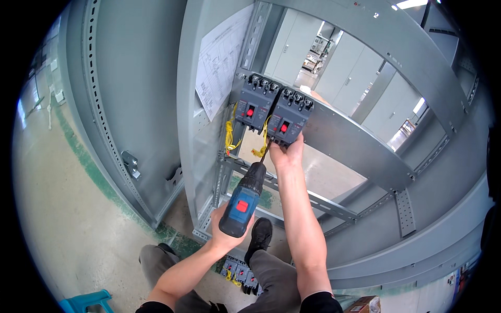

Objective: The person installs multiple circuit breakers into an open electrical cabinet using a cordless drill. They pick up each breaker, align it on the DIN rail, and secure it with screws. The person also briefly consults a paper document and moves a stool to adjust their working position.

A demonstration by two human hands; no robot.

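My left hand (225, 233) is wrapped round the grip of a blue and black cordless drill (243, 203) with a red switch on top. Its long thin bit (266, 151) reaches up to the lower edge of the right-hand circuit breaker (288, 117), a dark grey block with a red toggle. Under that same breaker, my right hand (290, 153) grips its lower right corner; some fingers are hidden behind it. A second, matching circuit breaker (254, 104) sits close on the left. Bundles of yellow wire (230, 134) hang by both breakers.
A grey metal cabinet frame (344, 141) surrounds the breakers, with a paper drawing (222, 60) on its left side panel. An open cabinet door (130, 94) stands at left. More breakers (241, 272) lie on the floor between my legs. A teal stool (87, 301) is at lower left.
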